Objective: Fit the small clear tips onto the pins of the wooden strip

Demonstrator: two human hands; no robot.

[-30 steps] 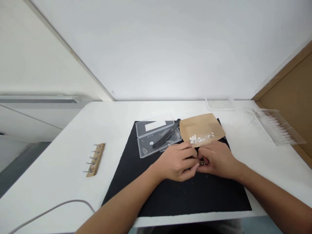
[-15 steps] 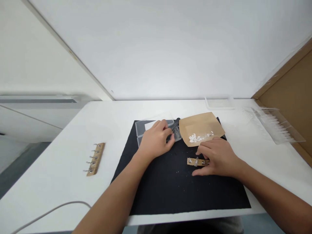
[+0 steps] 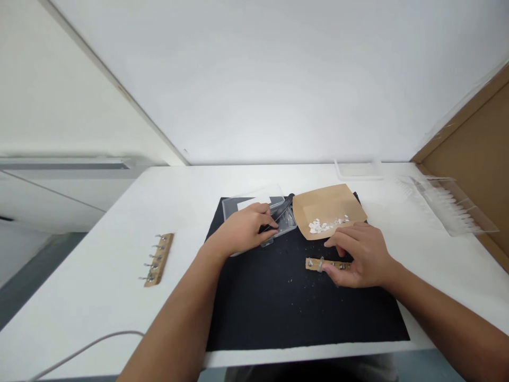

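My left hand (image 3: 248,228) is over the clear plastic box (image 3: 289,229), its thumb and fingers curled close together. What lies between the fingertips is too small to make out. A slim black tool (image 3: 284,206) lies across the box beside these fingers. My right hand (image 3: 360,254) bends over a narrow tan strip (image 3: 326,264) on the black mat (image 3: 302,318), thumb pressed on the strip and index finger raised. Small metal bits and a clear piece (image 3: 320,263) sit on the strip; its right end is hidden by the hand. Small white pieces (image 3: 318,226) lie in a brown paper tray (image 3: 330,199).
A second tan strip with several upright metal clips (image 3: 159,260) lies on the white table (image 3: 99,286) at left. Clear plastic trays (image 3: 453,204) stand at right beside a brown board (image 3: 473,154). A cable (image 3: 91,342) crosses the front left. White walls close the back.
My left hand has moved a little left and toward me, uncovering more of the box. My right thumb has moved up onto the tan strip.
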